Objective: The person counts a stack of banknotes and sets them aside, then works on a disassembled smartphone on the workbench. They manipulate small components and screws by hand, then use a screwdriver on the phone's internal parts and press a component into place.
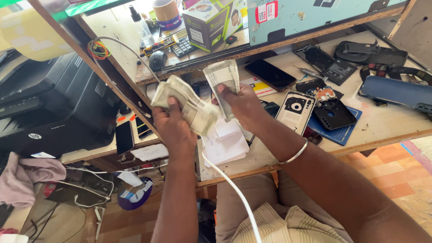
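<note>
My left hand (pixel 173 126) grips a thick folded wad of banknotes (pixel 186 105), thumb pressed on top. My right hand (pixel 243 105) pinches a single banknote (pixel 223 81) held upright just to the right of the wad, its lower edge near the wad. A metal bangle (pixel 294 154) circles my right wrist. Both hands hover over the front edge of a wooden workbench (pixel 382 128), above some white paper slips (pixel 225 141). A white cable (pixel 229 184) runs down from under my hands toward my lap.
A black phone (pixel 270 74), an opened phone back (pixel 295 110), phone parts on a blue mat (pixel 335 118) and a screwdriver (pixel 310 72) lie on the bench right. A black printer (pixel 54 108) stands left. A raised shelf holds a green box (pixel 209 24), tape roll (pixel 167 13) and calculator (pixel 183 46).
</note>
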